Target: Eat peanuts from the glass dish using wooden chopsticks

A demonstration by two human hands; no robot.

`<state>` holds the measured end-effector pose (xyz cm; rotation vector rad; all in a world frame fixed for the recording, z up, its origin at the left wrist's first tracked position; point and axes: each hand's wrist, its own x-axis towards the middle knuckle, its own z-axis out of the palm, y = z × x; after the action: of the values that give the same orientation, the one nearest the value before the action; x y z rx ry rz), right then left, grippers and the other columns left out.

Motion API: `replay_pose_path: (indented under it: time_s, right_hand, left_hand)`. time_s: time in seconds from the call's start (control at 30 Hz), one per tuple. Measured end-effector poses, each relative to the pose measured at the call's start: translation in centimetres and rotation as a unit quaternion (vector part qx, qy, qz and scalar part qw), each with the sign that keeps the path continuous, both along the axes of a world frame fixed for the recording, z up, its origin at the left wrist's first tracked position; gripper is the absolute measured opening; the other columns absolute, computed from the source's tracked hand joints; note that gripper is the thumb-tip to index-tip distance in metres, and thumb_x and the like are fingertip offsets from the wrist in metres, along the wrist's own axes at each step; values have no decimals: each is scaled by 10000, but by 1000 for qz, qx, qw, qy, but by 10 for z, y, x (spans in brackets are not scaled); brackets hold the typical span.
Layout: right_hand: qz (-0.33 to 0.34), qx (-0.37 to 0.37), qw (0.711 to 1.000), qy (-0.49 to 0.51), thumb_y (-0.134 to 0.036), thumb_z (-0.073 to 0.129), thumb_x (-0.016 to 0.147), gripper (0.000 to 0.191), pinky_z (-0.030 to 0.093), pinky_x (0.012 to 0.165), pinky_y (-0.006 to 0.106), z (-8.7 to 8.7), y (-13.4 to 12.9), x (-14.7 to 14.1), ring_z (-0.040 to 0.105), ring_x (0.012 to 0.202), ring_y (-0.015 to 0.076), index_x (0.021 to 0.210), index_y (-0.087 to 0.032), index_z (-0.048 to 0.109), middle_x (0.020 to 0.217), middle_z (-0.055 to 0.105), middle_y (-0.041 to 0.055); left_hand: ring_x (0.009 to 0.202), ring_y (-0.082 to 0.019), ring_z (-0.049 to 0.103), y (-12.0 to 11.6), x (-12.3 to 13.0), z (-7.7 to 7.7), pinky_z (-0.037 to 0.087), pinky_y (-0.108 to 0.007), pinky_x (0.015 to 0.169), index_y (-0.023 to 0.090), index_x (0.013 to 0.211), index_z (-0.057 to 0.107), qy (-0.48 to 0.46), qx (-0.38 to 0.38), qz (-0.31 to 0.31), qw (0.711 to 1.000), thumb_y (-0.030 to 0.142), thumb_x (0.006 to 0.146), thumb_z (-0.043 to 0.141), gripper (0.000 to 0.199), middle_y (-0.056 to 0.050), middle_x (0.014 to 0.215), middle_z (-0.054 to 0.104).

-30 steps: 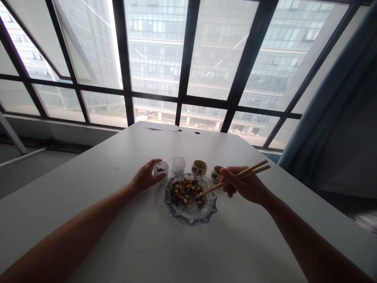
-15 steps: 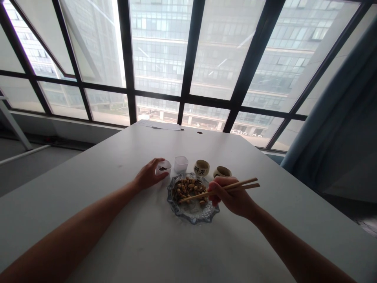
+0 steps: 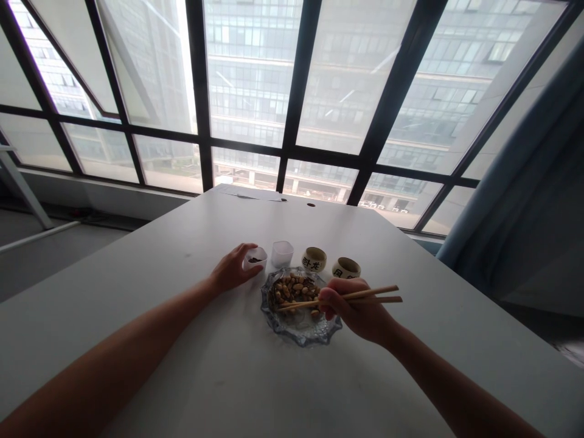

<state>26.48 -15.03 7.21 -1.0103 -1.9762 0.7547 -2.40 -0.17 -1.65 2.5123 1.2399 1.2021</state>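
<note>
My left hand [image 3: 238, 267] grips a small translucent plastic cup [image 3: 258, 266] from its left side, thumb in front and fingers behind. Dark bits [image 3: 254, 260] lie inside that cup. In my right hand [image 3: 353, 304] is a pair of wooden chopsticks [image 3: 374, 292], their tips down among the nuts [image 3: 289, 289] in a scalloped glass dish [image 3: 301, 337]. The nuts look like peanuts, with some darker pieces mixed in. Whether the tips pinch anything is too small to tell. A second translucent cup [image 3: 282, 255] stands just right of the first, behind the dish.
Two cream ceramic cups with black characters, one nearer the middle [image 3: 314, 260] and one further right [image 3: 345, 268], stand behind the dish. White paper [image 3: 246, 193] lies at the far end of the white table [image 3: 205, 365]. Large windows and a blue curtain [image 3: 502, 182] surround it.
The chopsticks have turned a little in my right hand, their back ends now further apart and their tips slightly higher in the dish. My left hand keeps its hold on the cup.
</note>
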Motion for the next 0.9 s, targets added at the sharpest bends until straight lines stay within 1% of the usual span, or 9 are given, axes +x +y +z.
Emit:
replay_pose_path:
  time_s: [0.23, 0.37, 0.5, 0.6, 0.7, 0.9]
  right_hand:
    - [-3, 7, 1000, 5, -521, 538, 948, 456, 495, 442, 261, -4, 2, 1, 629, 475, 156, 645, -193, 632, 543, 659, 40]
    - [-24, 17, 998, 54, -507, 540, 953, 448, 493, 418, 258, -3, 2, 1, 618, 445, 152, 646, -195, 634, 524, 641, 27]
    - [-44, -23, 992, 114, -539, 566, 929, 427, 500, 403, 259, -7, 2, 0, 633, 439, 159, 690, -196, 653, 550, 657, 25]
    - [-35, -50, 991, 115, -565, 581, 910, 448, 498, 411, 253, -15, 4, -3, 632, 448, 154, 665, -195, 647, 553, 655, 24]
    - [-40, -59, 991, 114, -568, 594, 901, 454, 491, 417, 248, -21, 8, -4, 627, 449, 149, 648, -194, 645, 547, 658, 22]
    - [-61, -76, 988, 121, -611, 623, 860, 478, 484, 407, 250, -19, 9, -6, 627, 440, 151, 631, -192, 640, 548, 669, 27]
  left_hand:
    - [941, -270, 683, -3, 1, 3, 565, -426, 831, 191, 1241, 537, 3, -11, 5, 1000, 482, 814, 641, 527, -129, 1181, 658]
    - [946, -265, 681, -2, 0, 2, 563, -417, 835, 195, 1245, 532, 4, -11, 5, 1000, 483, 813, 648, 532, -127, 1193, 654]
    - [936, -258, 685, -1, 0, 1, 565, -412, 832, 199, 1242, 540, 3, -4, 5, 1000, 490, 811, 649, 532, -123, 1187, 660]
    - [938, -260, 686, -1, 0, 2, 567, -414, 831, 199, 1242, 544, 2, -6, 5, 1000, 495, 809, 649, 535, -123, 1193, 661]
    - [947, -265, 684, -3, 1, 3, 564, -422, 839, 195, 1244, 540, 7, -11, 8, 1000, 496, 812, 646, 537, -127, 1200, 659]
    - [968, -273, 679, -4, 1, 4, 561, -429, 850, 190, 1240, 535, 7, -11, 7, 1000, 492, 817, 640, 531, -131, 1200, 657]
